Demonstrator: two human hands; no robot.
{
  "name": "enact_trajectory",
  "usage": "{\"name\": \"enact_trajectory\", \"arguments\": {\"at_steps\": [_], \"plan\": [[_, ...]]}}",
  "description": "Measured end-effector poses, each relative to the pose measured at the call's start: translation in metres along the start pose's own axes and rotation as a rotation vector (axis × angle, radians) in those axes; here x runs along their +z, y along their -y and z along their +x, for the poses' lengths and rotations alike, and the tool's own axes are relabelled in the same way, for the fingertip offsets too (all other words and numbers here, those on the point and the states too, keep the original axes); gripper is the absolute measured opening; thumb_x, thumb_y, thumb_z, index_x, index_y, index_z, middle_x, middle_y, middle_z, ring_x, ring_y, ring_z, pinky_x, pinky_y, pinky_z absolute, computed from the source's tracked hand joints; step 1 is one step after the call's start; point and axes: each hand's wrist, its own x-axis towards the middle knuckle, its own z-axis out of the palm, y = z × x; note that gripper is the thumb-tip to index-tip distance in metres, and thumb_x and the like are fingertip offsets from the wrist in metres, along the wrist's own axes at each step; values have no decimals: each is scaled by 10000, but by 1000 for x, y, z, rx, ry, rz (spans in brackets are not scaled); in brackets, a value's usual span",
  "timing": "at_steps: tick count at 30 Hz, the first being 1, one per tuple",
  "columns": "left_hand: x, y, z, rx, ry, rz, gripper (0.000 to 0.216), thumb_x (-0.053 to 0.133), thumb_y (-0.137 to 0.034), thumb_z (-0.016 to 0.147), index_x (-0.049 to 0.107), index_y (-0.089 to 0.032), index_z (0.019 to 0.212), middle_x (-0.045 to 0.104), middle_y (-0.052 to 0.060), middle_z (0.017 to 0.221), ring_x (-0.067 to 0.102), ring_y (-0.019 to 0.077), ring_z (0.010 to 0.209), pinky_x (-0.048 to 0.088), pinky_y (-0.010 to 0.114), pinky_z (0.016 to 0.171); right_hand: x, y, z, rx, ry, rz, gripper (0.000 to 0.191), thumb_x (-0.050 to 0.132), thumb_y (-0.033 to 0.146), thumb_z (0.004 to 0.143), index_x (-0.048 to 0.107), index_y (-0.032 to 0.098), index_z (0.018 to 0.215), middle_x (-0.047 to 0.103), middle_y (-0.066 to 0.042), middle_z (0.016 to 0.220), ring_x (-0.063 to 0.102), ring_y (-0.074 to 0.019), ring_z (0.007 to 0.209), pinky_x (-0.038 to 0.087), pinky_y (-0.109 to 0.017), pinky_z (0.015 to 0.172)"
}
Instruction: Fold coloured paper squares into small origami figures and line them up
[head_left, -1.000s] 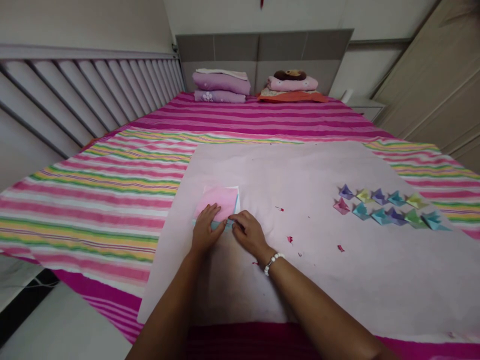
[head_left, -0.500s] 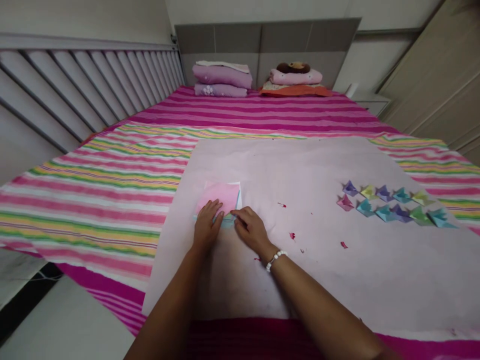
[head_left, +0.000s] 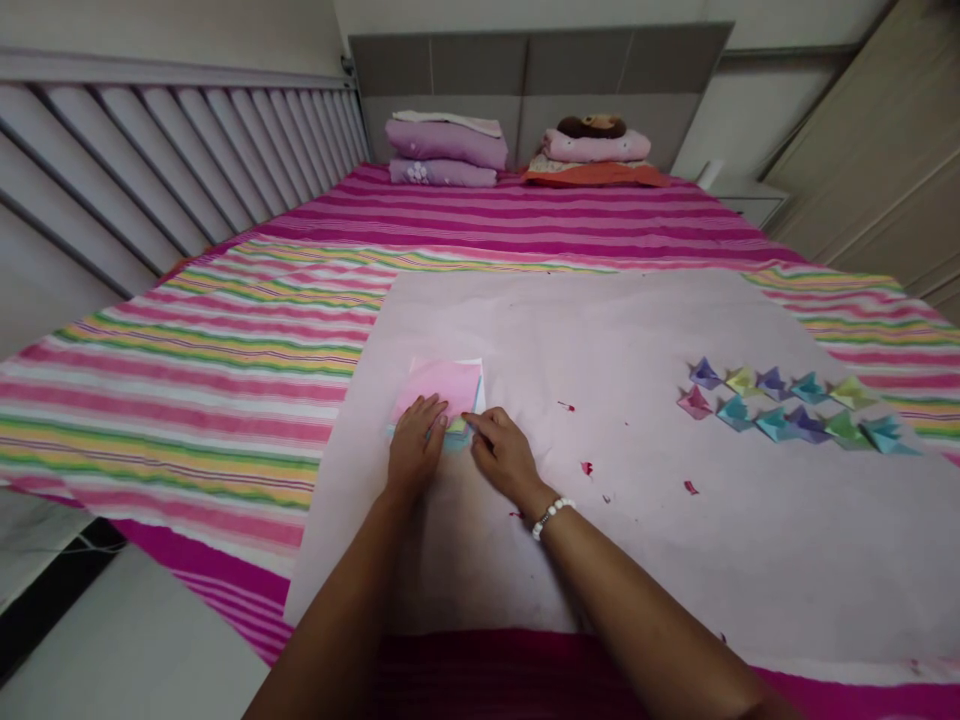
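A stack of square paper sheets lies on the pale sheet, with a pink paper [head_left: 442, 380] on top and white, blue and yellow-green edges showing below it. My left hand [head_left: 418, 437] rests flat over the lower left part of the pink paper, its fingers stretched out. At the stack's lower right corner, my right hand [head_left: 510, 455] touches the paper edge with its extended index finger. Its thumb is apart from that finger, and the other fingers are curled beneath. A white beaded bracelet [head_left: 553, 516] circles the right wrist.
Two rows of folded paper shapes [head_left: 780, 425] in several colours sit on the right of the pale sheet [head_left: 600, 560]. Small red scraps [head_left: 587, 468] are scattered mid-sheet. Folded bedding [head_left: 446, 150] is stacked by the headboard [head_left: 480, 70]. A railing [head_left: 187, 160] runs along the left.
The view has shifted slightly. My right index finger has moved a little on the paper corner, and more yellow-green shows between the hands. My left hand stays on the stack.
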Motion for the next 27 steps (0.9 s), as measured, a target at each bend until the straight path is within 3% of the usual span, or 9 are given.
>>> {"name": "enact_trajectory", "arguments": {"at_steps": [11,27], "plan": [[-2,4,0,-38,-3,-116,231,551,-333,876,715,-221,994,629,86,1307,496,277,1296,372,516,1089,0,-1,0,-9,10,-21,457,492,66,828,622,238,1231,548,-58,934,561,-198,836,484,-324,757],[-4,3,2,-105,31,-170,214,526,-313,885,707,-201,886,613,117,1323,468,292,1316,340,519,1100,-2,1,-1,-19,-24,65,440,490,47,812,677,249,1155,548,-51,925,559,-178,799,471,-306,714]]}}
